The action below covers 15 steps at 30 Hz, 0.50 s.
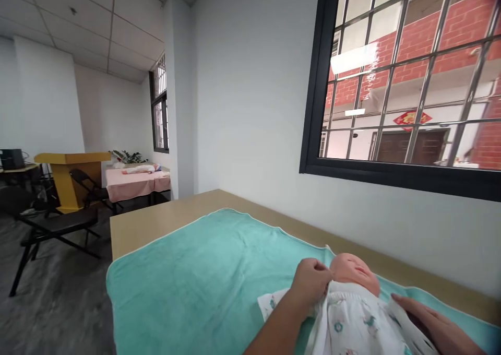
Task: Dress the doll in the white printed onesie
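Observation:
A baby doll (354, 274) in a white patterned garment (352, 323) lies on its back on a teal towel (188, 276) spread over a wooden table (148, 224). My left hand (311, 282) is closed, pinching the garment's edge at the doll's shoulder beside its head. My right hand (430, 326) lies flat with fingers stretched out on the doll's other side, touching the garment near its arm.
A white wall with a black-framed barred window (407, 83) runs along the table's right side. To the far left stand black folding chairs (55, 224), a yellow stand (66, 180) and a pink-covered table (135, 182) with another doll on it.

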Available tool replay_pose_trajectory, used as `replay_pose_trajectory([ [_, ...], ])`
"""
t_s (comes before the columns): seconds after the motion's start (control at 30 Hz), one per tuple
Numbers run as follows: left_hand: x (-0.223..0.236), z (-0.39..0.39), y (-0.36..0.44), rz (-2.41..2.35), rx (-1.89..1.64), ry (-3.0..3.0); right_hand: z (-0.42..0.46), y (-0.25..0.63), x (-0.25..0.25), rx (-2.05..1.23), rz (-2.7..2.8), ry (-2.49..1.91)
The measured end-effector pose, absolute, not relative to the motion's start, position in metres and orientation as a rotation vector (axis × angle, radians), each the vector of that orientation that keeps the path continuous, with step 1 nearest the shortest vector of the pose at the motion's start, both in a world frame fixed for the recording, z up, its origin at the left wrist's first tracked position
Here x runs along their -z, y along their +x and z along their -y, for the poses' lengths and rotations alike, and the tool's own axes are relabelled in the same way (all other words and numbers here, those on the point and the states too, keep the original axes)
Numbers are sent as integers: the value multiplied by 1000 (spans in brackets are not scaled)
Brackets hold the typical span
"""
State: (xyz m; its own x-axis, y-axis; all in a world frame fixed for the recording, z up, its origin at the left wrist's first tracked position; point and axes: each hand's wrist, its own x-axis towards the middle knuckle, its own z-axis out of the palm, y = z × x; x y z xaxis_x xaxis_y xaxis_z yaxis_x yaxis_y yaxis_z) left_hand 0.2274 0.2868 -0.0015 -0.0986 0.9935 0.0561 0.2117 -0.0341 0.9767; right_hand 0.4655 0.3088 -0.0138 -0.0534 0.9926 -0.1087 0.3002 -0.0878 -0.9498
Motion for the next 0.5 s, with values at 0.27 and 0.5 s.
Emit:
replay_pose_trajectory([
  [0.27, -22, -282, 264, -982, -1232, 1094, -281, 450, -4, -1405, 1130, -1247],
  [0.5, -18, -285, 297, -942, -1199, 1117, -279, 439, 5, -1578, 957, -853],
])
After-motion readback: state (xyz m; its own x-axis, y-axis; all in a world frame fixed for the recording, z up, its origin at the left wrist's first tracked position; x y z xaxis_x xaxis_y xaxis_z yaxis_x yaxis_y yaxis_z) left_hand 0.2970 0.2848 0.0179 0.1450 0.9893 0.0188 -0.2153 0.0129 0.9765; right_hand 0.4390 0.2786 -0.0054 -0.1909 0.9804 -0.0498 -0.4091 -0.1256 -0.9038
